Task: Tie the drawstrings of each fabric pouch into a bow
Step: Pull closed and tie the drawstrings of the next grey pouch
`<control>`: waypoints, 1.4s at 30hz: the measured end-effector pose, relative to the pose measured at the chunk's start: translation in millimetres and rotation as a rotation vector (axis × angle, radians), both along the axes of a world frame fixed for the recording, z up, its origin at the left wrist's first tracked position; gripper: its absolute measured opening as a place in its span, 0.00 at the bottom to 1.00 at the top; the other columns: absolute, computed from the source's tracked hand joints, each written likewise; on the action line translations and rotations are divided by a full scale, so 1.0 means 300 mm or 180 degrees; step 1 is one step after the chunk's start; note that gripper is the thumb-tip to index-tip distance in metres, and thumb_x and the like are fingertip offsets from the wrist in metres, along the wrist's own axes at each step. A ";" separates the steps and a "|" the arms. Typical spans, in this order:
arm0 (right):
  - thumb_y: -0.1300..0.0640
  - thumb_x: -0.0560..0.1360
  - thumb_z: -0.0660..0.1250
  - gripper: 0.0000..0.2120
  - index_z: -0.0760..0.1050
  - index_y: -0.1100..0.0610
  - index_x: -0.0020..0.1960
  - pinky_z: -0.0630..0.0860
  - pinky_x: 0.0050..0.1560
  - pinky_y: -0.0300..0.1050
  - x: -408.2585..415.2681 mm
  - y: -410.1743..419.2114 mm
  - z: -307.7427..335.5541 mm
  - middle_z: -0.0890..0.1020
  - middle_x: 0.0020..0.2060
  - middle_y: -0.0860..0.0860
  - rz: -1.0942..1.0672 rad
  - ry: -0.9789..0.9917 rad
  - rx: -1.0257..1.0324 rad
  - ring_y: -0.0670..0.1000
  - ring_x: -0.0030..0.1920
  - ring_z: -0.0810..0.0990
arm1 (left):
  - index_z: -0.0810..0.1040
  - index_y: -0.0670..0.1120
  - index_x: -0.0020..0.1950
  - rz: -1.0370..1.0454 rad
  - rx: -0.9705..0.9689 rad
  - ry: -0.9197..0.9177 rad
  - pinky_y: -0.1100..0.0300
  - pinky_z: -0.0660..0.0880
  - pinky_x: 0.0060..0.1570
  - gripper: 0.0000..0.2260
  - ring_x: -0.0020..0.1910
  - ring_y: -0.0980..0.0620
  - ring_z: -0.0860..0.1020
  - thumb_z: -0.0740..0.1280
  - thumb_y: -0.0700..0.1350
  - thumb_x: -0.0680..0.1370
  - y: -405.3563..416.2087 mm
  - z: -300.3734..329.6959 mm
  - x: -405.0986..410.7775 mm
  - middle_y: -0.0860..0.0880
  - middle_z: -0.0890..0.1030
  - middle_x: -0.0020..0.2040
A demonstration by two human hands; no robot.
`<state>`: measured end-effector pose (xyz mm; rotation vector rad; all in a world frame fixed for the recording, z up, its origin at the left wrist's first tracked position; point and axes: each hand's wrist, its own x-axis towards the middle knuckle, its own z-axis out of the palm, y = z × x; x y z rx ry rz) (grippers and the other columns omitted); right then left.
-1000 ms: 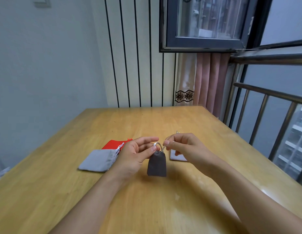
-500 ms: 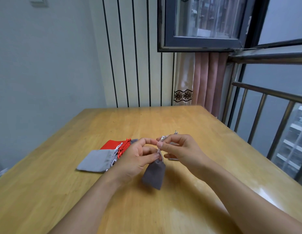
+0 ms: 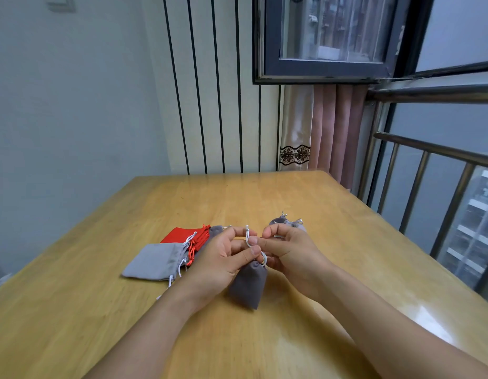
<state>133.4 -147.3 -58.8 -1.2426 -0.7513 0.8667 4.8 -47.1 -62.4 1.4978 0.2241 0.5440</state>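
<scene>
A dark grey pouch [image 3: 247, 285] hangs tilted between my hands just above the wooden table [image 3: 264, 198]. Its white drawstrings [image 3: 247, 238] loop up between my fingers. My left hand [image 3: 222, 262] pinches the strings at the pouch's neck, thumb against forefinger. My right hand [image 3: 288, 253] pinches the strings from the other side, touching the left hand's fingertips. A light grey pouch [image 3: 155, 261] lies flat to the left, and a red pouch [image 3: 182, 236] lies behind it. Behind my right hand lies a grey pouch with tied strings [image 3: 288, 223], partly hidden.
A metal railing [image 3: 428, 165] runs along the table's right side. A pink curtain [image 3: 335, 132] hangs at the far right corner, under a window frame [image 3: 324, 69]. A striped wall stands behind the table's far edge.
The dark pouch has swung from hanging upright to tilted, lower and nearer to me. My hands have closed together, and a string loop now stands up between the fingers.
</scene>
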 end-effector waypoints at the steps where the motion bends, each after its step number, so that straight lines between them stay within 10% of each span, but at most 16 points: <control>1: 0.61 0.71 0.77 0.12 0.74 0.54 0.45 0.72 0.44 0.45 -0.003 0.003 -0.002 0.81 0.35 0.53 0.0056 0.0212 0.0009 0.51 0.35 0.77 | 0.70 0.38 0.61 0.0017 -0.0004 -0.0007 0.66 0.76 0.45 0.13 0.39 0.54 0.81 0.66 0.34 0.78 -0.001 0.001 0.000 0.46 0.83 0.38; 8: 0.64 0.74 0.72 0.20 0.77 0.62 0.65 0.74 0.43 0.41 -0.019 0.003 0.002 0.80 0.36 0.52 0.0382 0.0785 -0.0010 0.47 0.31 0.75 | 0.68 0.41 0.63 0.0027 -0.0025 -0.0081 0.63 0.78 0.45 0.16 0.40 0.50 0.83 0.65 0.32 0.78 -0.017 0.012 -0.005 0.42 0.83 0.38; 16: 0.50 0.78 0.70 0.12 0.79 0.59 0.50 0.67 0.56 0.50 -0.016 0.006 0.006 0.75 0.39 0.58 0.0863 0.0623 -0.0394 0.54 0.45 0.76 | 0.62 0.45 0.68 0.0002 0.0230 0.0177 0.64 0.76 0.43 0.22 0.38 0.52 0.80 0.65 0.31 0.78 -0.002 0.026 -0.011 0.44 0.82 0.36; 23: 0.56 0.76 0.72 0.06 0.84 0.58 0.49 0.71 0.44 0.42 -0.016 0.003 -0.001 0.79 0.36 0.51 0.0160 0.0802 -0.0117 0.49 0.36 0.73 | 0.69 0.43 0.64 0.0240 0.0100 0.0250 0.65 0.75 0.41 0.16 0.36 0.54 0.80 0.65 0.33 0.78 0.003 0.027 -0.007 0.45 0.82 0.35; 31: 0.64 0.71 0.76 0.06 0.86 0.53 0.42 0.75 0.42 0.35 -0.050 -0.017 0.038 0.87 0.37 0.46 -0.0364 -0.1809 0.0405 0.43 0.37 0.81 | 0.78 0.37 0.58 0.0757 -0.0627 0.0049 0.62 0.78 0.47 0.11 0.44 0.51 0.83 0.69 0.39 0.77 0.031 0.026 -0.021 0.42 0.86 0.46; 42: 0.56 0.74 0.75 0.03 0.87 0.53 0.43 0.72 0.46 0.30 -0.029 -0.022 0.036 0.83 0.48 0.47 -0.0262 -0.1867 0.0192 0.38 0.50 0.79 | 0.80 0.37 0.54 0.0758 -0.0584 -0.0065 0.65 0.79 0.42 0.08 0.42 0.51 0.83 0.70 0.38 0.76 0.032 0.028 -0.025 0.41 0.86 0.44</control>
